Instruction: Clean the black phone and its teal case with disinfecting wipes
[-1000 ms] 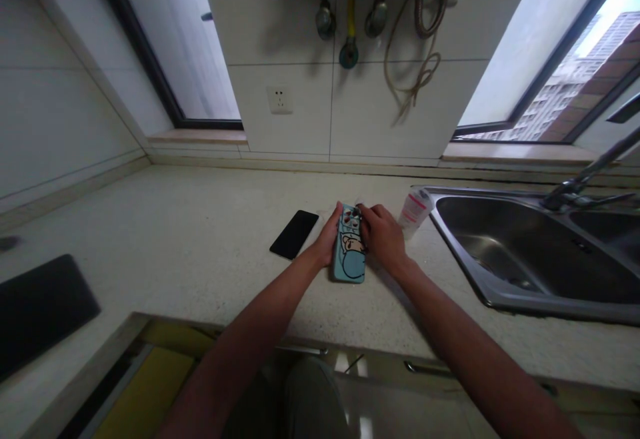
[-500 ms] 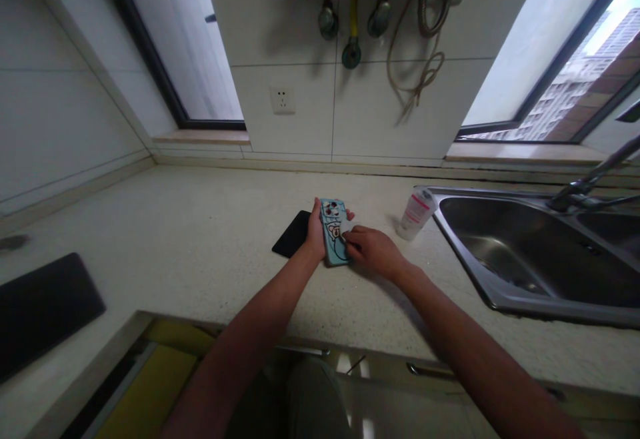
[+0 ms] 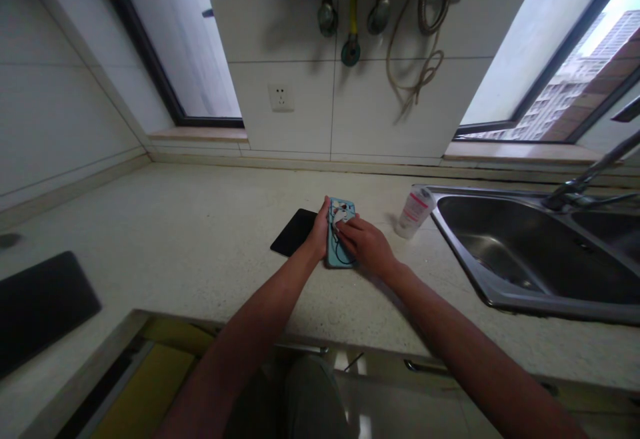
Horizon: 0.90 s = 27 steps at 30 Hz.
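Note:
A light blue phone case with a cartoon figure (image 3: 336, 252) lies face up on the speckled countertop (image 3: 175, 225). My left hand (image 3: 320, 232) grips its left edge, fingers wrapped round it. My right hand (image 3: 363, 242) rests on top of the case, fingers pinched on a small white wipe (image 3: 341, 220) pressed near the camera holes. A black phone (image 3: 294, 232) lies flat just left of my left hand.
A small white bottle with a red label (image 3: 414, 211) stands right of the hands. Beyond it is a steel sink (image 3: 525, 252) with a tap (image 3: 585, 179). A black slab (image 3: 40, 305) lies at the far left. Hoses hang on the tiled wall above a socket (image 3: 281, 97).
My right hand slid down the case and back up toward the camera holes with the white wipe. My left hand shifted the case slightly up and left, still gripping its edge.

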Each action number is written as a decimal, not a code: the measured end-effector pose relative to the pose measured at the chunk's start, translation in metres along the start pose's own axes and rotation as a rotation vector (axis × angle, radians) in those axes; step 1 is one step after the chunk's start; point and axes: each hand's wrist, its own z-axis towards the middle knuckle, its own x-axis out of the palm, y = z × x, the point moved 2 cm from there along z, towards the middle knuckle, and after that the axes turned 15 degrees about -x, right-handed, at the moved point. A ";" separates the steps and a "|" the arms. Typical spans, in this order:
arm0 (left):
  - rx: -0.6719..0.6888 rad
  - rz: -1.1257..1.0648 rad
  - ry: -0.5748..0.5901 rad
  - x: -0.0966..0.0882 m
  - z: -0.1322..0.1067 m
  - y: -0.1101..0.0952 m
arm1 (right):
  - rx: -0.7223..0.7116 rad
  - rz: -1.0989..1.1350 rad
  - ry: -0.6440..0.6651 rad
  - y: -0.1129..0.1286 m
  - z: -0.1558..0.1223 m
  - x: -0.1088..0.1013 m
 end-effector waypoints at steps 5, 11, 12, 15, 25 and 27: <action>0.007 0.015 0.034 0.004 -0.001 0.010 | 0.007 -0.023 -0.022 -0.001 0.003 -0.005; 0.004 0.013 0.039 0.002 -0.002 0.012 | 0.033 -0.026 0.025 0.000 0.006 -0.009; 0.007 0.007 0.048 0.003 -0.002 0.012 | 0.045 -0.038 0.037 -0.001 0.005 -0.009; 0.020 -0.015 0.069 0.006 -0.003 0.009 | 0.074 -0.062 0.078 -0.005 0.004 -0.012; 0.004 -0.060 0.107 0.008 -0.008 0.001 | 0.329 -0.177 0.119 -0.014 -0.001 -0.020; -0.005 -0.085 0.111 0.009 -0.009 0.001 | 0.346 -0.187 0.109 -0.015 -0.001 -0.021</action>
